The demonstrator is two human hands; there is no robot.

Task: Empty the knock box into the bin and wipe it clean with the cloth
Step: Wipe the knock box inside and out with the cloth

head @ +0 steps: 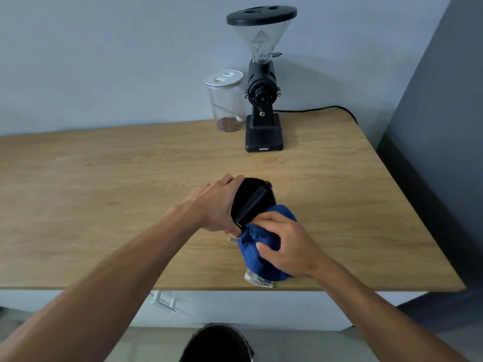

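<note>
The knock box [252, 199] — round, black, smooth-walled, with a bar across its mouth — is held tilted just above the wooden desk [104, 184], clasped around its side by the left hand [217, 205]. The blue cloth [261, 246], thick and nubby, is bunched in the right hand [285, 244] and pressed at the near rim. A slip is judged possible: the glossy wall could twist out of the grip under hard wiping, and loose grounds could be dragged onto the desk rather than into the dark bin [217, 343] below.
</note>
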